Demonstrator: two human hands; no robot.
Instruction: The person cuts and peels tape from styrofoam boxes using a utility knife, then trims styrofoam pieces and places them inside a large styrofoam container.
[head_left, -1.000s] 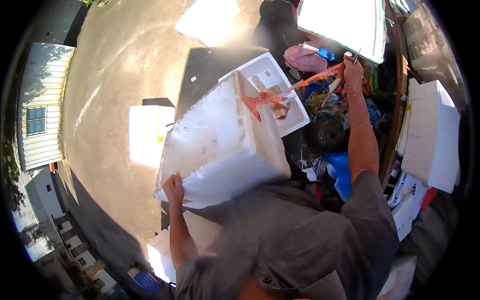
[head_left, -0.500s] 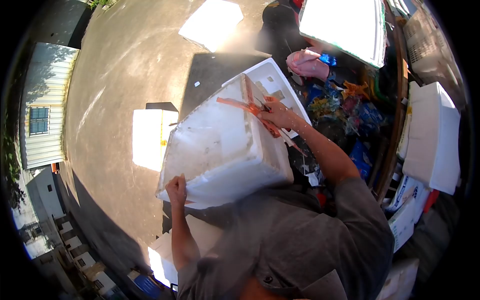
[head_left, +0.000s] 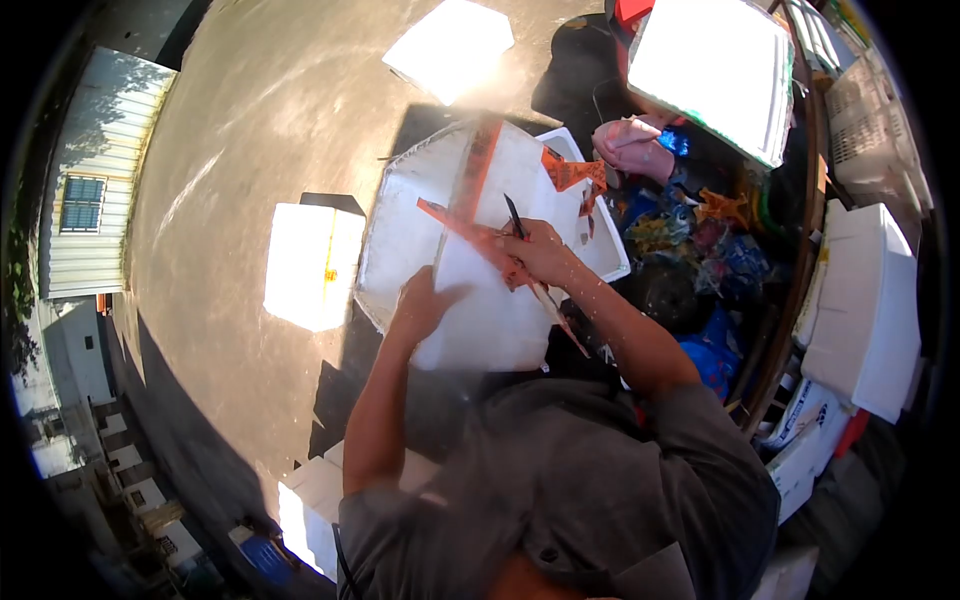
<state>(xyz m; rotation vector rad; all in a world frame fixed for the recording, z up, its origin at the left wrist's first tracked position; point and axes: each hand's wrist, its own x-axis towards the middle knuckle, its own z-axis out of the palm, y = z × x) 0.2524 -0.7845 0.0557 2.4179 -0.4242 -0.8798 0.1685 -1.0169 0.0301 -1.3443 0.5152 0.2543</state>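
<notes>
A white foam box (head_left: 410,190) is tilted in front of my body, with orange tape (head_left: 482,160) stuck along one edge. My left hand (head_left: 422,305) lies against its near face, fingers stretched out and slightly blurred. In my closed right hand (head_left: 543,252) is a long, crumpled strip of orange tape (head_left: 455,225), hanging out on both sides of the fist. A thin dark pointed tool (head_left: 514,212) also sticks up from that hand; its exact kind is unclear. More orange tape (head_left: 572,172) hangs at the box's right side.
Behind the box is a white foam tray or lid (head_left: 612,262). Other foam boxes stand on the concrete, one left (head_left: 312,268) and one farther off (head_left: 450,48). To the right are mixed plastic waste (head_left: 735,245), a pink item (head_left: 635,147) and a large white box (head_left: 712,75).
The box has turned, bringing another taped edge into view. My left hand has gone from its lower left corner to its near face. My right hand still holds the tape strip.
</notes>
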